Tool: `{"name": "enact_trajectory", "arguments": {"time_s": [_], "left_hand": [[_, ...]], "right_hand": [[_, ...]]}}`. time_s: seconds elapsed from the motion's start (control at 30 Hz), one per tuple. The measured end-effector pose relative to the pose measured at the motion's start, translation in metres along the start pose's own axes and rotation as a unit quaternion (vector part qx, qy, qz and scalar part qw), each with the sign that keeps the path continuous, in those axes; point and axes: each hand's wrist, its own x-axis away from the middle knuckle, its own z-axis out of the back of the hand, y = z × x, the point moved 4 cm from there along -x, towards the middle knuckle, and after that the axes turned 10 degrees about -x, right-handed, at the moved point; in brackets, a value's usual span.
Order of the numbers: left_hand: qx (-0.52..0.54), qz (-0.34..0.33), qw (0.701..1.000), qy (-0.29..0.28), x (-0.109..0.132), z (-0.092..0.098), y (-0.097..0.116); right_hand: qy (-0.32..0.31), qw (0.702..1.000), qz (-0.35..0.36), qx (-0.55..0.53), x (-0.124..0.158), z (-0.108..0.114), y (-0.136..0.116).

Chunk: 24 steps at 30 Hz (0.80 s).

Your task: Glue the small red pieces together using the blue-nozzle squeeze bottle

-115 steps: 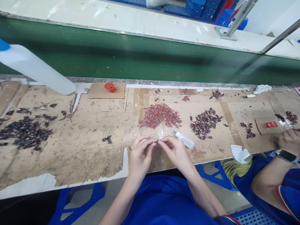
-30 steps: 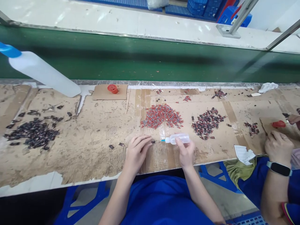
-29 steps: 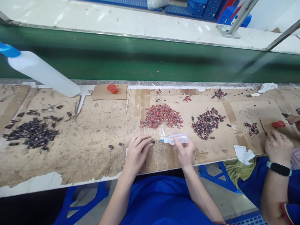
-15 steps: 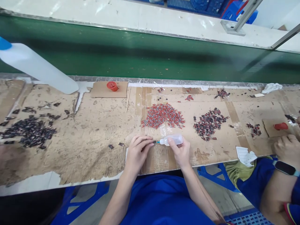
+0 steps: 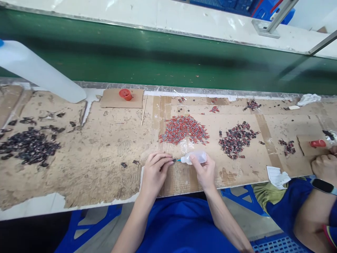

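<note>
Cardboard-covered desk (image 5: 100,147), taped and stained, torn along the near edge at left. Left hand (image 5: 155,172): pinching a small dark part (image 5: 174,160), towards the near edge. Right hand (image 5: 205,172): gripping a translucent squeeze bottle (image 5: 197,157), blue tip at the part; contact cannot be told. Beyond the hands: heap of red pieces (image 5: 181,128); right of it, heap of dark-and-red pieces (image 5: 237,140). Left portion: heap of black pieces (image 5: 30,146). Near edge, far right: another person's hand (image 5: 325,167). Far edge: red cup (image 5: 125,94) on a cardboard rectangle (image 5: 112,102). Behind: green band (image 5: 158,59), white ledge (image 5: 131,19).
</note>
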Motion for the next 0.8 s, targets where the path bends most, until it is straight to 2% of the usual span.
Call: {"name": "enact_trajectory", "arguments": {"time_s": [0.13,0.23,0.57,0.8], "left_hand": [[0.003,-0.009,1.0,0.016,0.0009,-0.001,-0.0015],[0.012,-0.006,1.0,0.008,0.0018,-0.0011,-0.0035],[0.026,0.014,1.0,-0.005,0.0028,0.0003,-0.0031],[0.019,0.002,1.0,0.009,0.002,-0.0015,-0.0031]], "right_hand": [[0.011,1.0,0.004,-0.016,-0.0002,0.0029,0.0023],[0.015,0.999,0.008,-0.031,-0.0004,0.0047,0.0041],[-0.03,0.999,0.007,-0.009,0.0,-0.0009,0.0032],[-0.011,1.0,0.002,-0.015,0.0013,0.0007,0.0039]]}}
